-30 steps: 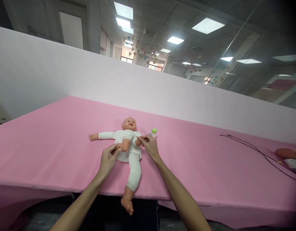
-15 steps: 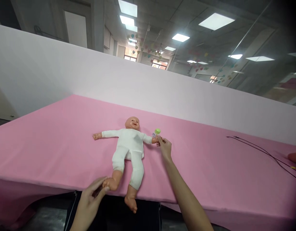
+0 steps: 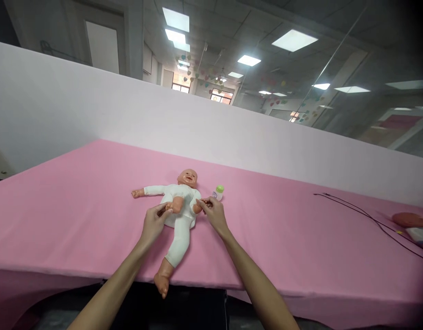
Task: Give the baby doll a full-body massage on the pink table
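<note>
A baby doll (image 3: 179,233) in a white body suit lies on its back on the pink-covered table (image 3: 283,238), head away from me. My left hand (image 3: 155,223) is closed on the doll's foot (image 3: 177,204), on the left of the picture, and holds that leg bent up over the belly. The doll's hand on the right is pinched in my right hand (image 3: 214,213), with that arm bent in near the body. The other leg stretches toward me, its foot (image 3: 161,280) at the table edge. Just beyond my right hand stands a small clear bottle with a green cap (image 3: 220,189).
A thin black cable (image 3: 364,213) runs across the right side of the table. At the far right edge lies a brown and white object (image 3: 409,221), partly cut off. A white partition (image 3: 204,126) borders the table's back, with glass above it.
My left hand has lifted the doll's foot from the near edge up over its belly, bending the leg. My right hand has brought the doll's hand inward, and more of the bottle shows.
</note>
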Tool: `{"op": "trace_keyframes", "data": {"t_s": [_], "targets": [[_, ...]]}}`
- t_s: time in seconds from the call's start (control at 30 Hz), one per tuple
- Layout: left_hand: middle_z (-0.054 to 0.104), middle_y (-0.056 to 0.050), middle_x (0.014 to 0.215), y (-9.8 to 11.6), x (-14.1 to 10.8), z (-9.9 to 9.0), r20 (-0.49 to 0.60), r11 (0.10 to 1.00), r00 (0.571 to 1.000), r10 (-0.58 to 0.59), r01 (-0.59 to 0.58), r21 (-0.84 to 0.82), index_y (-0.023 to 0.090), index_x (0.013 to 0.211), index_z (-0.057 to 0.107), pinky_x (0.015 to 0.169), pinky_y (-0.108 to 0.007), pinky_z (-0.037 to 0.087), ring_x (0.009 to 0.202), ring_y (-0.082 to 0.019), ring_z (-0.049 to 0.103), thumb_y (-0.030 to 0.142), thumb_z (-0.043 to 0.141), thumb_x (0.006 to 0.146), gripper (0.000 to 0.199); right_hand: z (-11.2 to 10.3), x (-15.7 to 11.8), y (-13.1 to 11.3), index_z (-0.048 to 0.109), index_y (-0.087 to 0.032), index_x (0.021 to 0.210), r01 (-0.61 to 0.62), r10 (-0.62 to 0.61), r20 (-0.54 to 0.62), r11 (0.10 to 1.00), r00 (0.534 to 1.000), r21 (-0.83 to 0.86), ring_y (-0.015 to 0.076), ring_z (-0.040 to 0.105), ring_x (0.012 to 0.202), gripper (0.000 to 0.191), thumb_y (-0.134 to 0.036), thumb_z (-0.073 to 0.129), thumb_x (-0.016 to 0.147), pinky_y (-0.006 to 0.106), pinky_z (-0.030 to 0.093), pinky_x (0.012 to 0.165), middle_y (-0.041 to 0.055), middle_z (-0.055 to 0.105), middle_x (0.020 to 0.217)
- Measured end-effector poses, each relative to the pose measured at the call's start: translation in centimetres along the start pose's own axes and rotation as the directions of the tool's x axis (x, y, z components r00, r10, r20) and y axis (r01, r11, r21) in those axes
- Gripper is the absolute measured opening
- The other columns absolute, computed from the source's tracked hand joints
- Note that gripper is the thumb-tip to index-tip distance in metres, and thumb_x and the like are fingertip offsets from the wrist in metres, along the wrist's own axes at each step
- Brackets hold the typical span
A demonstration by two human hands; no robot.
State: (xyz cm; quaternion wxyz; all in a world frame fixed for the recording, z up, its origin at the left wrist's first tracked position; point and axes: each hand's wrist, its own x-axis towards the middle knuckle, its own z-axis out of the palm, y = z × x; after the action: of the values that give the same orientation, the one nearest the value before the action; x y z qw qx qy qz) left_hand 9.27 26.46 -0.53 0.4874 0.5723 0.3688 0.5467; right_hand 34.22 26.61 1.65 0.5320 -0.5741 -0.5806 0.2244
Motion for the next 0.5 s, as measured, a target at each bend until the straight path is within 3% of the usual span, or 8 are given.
{"op": "trace_keyframes", "data": {"t_s": [0.1,0.2,0.3,0.37,0.43,0.5], "targets": [[0.079,-0.011,0.114,1.0,-4.7,-2.2,-0.001,0.997,0.999,-0.040,0.040,0.061,0.017,0.108,0.080,0.095,-0.037,0.057,0.109,-0.032,0.073,0.053,0.073,0.087,0.043,-2.7,1.7,1.0,0.068,-0.016,0.077,-0.094,0.109,-0.210,0.992,0.972,0.083,0.0150,0.055,0.056,0.059,-0.074,0.079,0.070,0.028,0.046,0.057,0.0024,0.064,0.064],[0.079,-0.010,0.115,1.2,-11.0,-5.0,0.008,0.981,0.994,-0.112,0.109,0.163,0.020,0.106,0.083,0.096,-0.038,0.061,0.110,-0.033,0.074,0.057,0.075,0.083,0.044,-5.8,3.0,3.3,0.067,-0.015,0.072,-0.194,0.233,-0.391,0.971,0.890,0.139,0.0171,0.059,0.060,0.061,-0.073,0.083,0.063,0.030,0.050,0.060,0.0044,0.065,0.064],[0.080,-0.010,0.114,0.2,-16.2,-6.8,0.022,0.964,0.980,-0.199,0.191,0.184,0.023,0.105,0.085,0.093,-0.036,0.063,0.108,-0.034,0.076,0.058,0.079,0.078,0.045,-7.8,3.3,5.7,0.065,-0.015,0.066,-0.282,0.356,-0.471,0.934,0.807,0.221,0.0171,0.059,0.061,0.058,-0.067,0.087,0.058,0.031,0.051,0.062,0.0054,0.064,0.064],[0.080,-0.010,0.113,-0.3,-17.7,-7.2,0.044,0.957,0.969,-0.241,0.230,0.175,0.023,0.105,0.086,0.093,-0.036,0.063,0.107,-0.034,0.076,0.059,0.080,0.076,0.046,-8.3,3.2,6.2,0.063,-0.015,0.063,-0.296,0.397,-0.499,0.916,0.771,0.271,0.0160,0.057,0.060,0.057,-0.066,0.088,0.057,0.031,0.050,0.061,0.0044,0.062,0.062],[0.080,-0.010,0.113,-0.3,-17.4,-7.0,0.005,0.957,0.971,-0.241,0.237,0.169,0.022,0.107,0.085,0.095,-0.038,0.063,0.110,-0.034,0.075,0.061,0.078,0.078,0.049,-8.1,3.2,5.5,0.065,-0.015,0.065,-0.245,0.353,-0.496,0.931,0.793,0.272,0.0154,0.057,0.061,0.057,-0.067,0.088,0.059,0.031,0.051,0.062,0.0044,0.063,0.064],[0.079,-0.010,0.115,0.2,-15.3,-6.5,-0.074,0.963,0.978,-0.197,0.207,0.172,0.021,0.108,0.084,0.099,-0.040,0.061,0.113,-0.034,0.074,0.062,0.075,0.081,0.050,-7.3,3.1,3.8,0.068,-0.014,0.070,-0.180,0.258,-0.427,0.960,0.867,0.215,0.0162,0.059,0.063,0.058,-0.069,0.086,0.063,0.031,0.051,0.063,0.0056,0.066,0.067]]}}
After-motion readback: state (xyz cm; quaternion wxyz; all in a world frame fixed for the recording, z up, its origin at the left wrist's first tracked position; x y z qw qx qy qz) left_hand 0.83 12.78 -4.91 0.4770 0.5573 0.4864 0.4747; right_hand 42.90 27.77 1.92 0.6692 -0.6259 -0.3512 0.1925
